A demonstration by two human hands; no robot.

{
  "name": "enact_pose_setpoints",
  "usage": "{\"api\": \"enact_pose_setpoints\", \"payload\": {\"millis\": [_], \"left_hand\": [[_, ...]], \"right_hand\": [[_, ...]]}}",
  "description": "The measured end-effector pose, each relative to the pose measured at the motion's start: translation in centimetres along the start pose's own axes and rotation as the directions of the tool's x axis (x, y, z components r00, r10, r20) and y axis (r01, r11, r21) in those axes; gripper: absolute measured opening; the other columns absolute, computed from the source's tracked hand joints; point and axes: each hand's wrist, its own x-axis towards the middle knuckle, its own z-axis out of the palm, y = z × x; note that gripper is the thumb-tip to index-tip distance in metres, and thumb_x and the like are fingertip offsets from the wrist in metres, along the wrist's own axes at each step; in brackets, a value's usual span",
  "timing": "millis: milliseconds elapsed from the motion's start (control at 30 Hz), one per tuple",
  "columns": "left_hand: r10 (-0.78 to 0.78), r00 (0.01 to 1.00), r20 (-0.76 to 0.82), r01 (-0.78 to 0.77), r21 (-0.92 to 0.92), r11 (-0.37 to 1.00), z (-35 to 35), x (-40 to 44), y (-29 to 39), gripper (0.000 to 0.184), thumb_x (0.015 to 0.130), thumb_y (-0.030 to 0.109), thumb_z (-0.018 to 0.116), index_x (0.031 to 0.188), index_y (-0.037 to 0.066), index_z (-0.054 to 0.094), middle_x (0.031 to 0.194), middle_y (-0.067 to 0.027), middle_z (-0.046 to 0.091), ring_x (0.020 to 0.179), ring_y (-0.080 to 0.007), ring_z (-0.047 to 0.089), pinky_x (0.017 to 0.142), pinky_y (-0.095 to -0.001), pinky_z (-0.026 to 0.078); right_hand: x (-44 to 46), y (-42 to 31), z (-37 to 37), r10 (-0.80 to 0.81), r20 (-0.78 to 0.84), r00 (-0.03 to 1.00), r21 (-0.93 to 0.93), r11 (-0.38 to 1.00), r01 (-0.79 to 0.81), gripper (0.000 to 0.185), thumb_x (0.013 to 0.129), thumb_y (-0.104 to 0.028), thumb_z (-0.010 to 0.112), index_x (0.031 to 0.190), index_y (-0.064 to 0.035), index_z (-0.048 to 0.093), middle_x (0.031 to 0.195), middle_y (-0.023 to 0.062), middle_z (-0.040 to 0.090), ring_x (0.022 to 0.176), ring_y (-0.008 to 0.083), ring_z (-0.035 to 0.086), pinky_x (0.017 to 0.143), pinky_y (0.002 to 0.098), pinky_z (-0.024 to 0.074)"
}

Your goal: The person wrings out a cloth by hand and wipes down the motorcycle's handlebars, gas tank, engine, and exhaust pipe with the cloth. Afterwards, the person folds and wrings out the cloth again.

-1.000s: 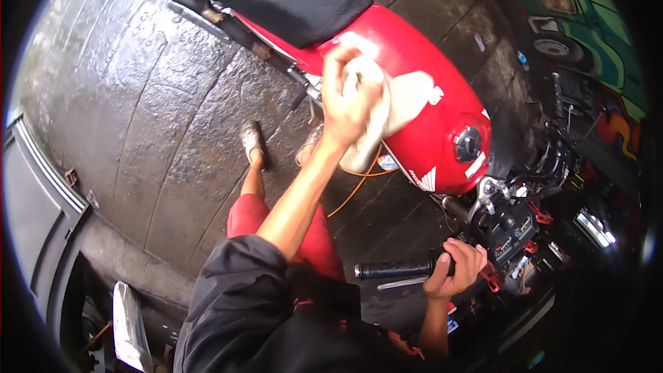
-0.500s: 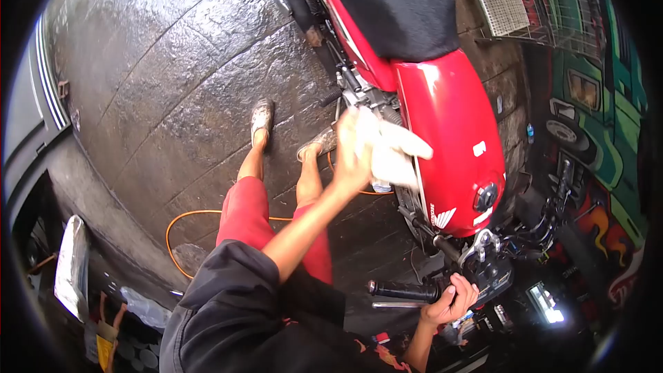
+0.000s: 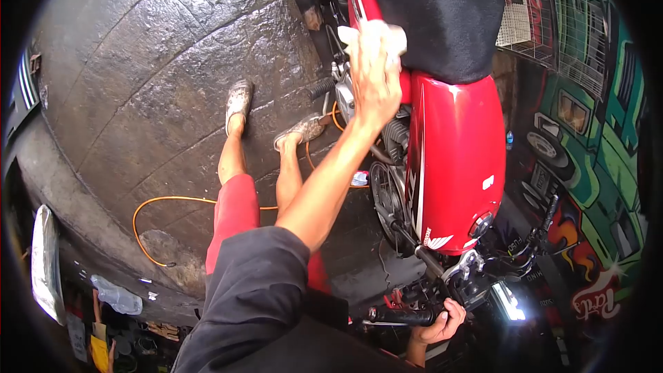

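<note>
My left hand [image 3: 375, 86] is closed on a white cloth [image 3: 396, 40], overexposed and blurred by motion. It is held up over the side of the red motorcycle [image 3: 459, 152], beside the front of the black seat [image 3: 442, 21]. Whether the cloth touches the bike I cannot tell. Down at the lower right, my right hand [image 3: 442, 324] has its fingers curled at the inner end of the handlebar grip [image 3: 400, 316]. The red fuel tank, with a white wing mark, lies between the two hands.
An orange hose [image 3: 148, 207] loops over the wet dark floor [image 3: 173, 97] around my feet. Wire cages [image 3: 580, 27] stand beyond the seat. A wall painted with a green truck [image 3: 587, 124] runs along the right. A plastic bag [image 3: 116, 295] lies at lower left.
My left hand has moved the cloth from beside the tank toward the seat. My right hand stays at the handlebar. The whole view has shifted slightly.
</note>
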Motion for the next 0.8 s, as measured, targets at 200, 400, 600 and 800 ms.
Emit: {"api": "enact_pose_setpoints", "payload": {"millis": [200, 400, 600, 800], "left_hand": [[-0.123, 0.916, 0.382, 0.168, -0.087, 0.982, -1.7, -10.5, 3.3, 0.041, 0.1, 0.006, 0.049, 0.139, -0.004, 0.052, 0.155, -0.0309, 0.034, 0.144, -0.0507, 0.031, 0.123, -0.0545, 0.021], [-0.303, 0.953, -0.002, 0.287, -0.317, 0.904, -5.3, -4.2, 1.0, 0.054, 0.103, 0.015, 0.047, 0.148, -0.01, 0.033, 0.15, -0.0247, 0.042, 0.142, -0.0334, 0.041, 0.12, -0.0429, 0.028], [-0.219, 0.968, -0.122, 0.166, -0.348, 0.923, 1.9, 8.3, -2.9, 0.044, 0.102, 0.019, 0.055, 0.141, -0.002, 0.051, 0.15, -0.0242, 0.038, 0.14, -0.0392, 0.041, 0.117, -0.0439, 0.033], [-0.096, 0.991, 0.097, 0.103, -0.068, 0.992, -1.4, 1.9, -1.2, 0.034, 0.096, 0.013, 0.053, 0.124, -0.002, 0.064, 0.131, -0.0261, 0.054, 0.122, -0.0417, 0.048, 0.103, -0.0518, 0.04]], "right_hand": [[-0.1, 0.0, -0.1, 0.002, -0.009, 1.0, 0.03, 1.0, -0.002, 0.029, 0.083, -0.021, 0.053, 0.093, 0.0029, 0.066, 0.089, 0.0156, 0.065, 0.09, 0.0303, 0.058, 0.096, 0.0434, 0.0394], [-0.3, 0.5, 0.0, -0.026, -0.021, 0.999, 0.035, 0.999, 0.027, 0.03, 0.084, -0.022, 0.052, 0.092, 0.0032, 0.065, 0.088, 0.0159, 0.065, 0.089, 0.0304, 0.058, 0.094, 0.0438, 0.0402], [-0.2, -0.1, 0.4, -0.02, -0.031, 0.999, -0.018, 1.0, 0.019, 0.03, 0.086, -0.022, 0.05, 0.093, 0.0033, 0.065, 0.089, 0.0167, 0.067, 0.09, 0.0309, 0.059, 0.102, 0.0461, 0.0364], [-0.2, 0.0, 0.4, -0.029, -0.027, 0.999, 0.013, 1.0, 0.029, 0.031, 0.085, -0.021, 0.05, 0.094, 0.0046, 0.065, 0.089, 0.0176, 0.066, 0.09, 0.0316, 0.059, 0.099, 0.0463, 0.0383]]}}
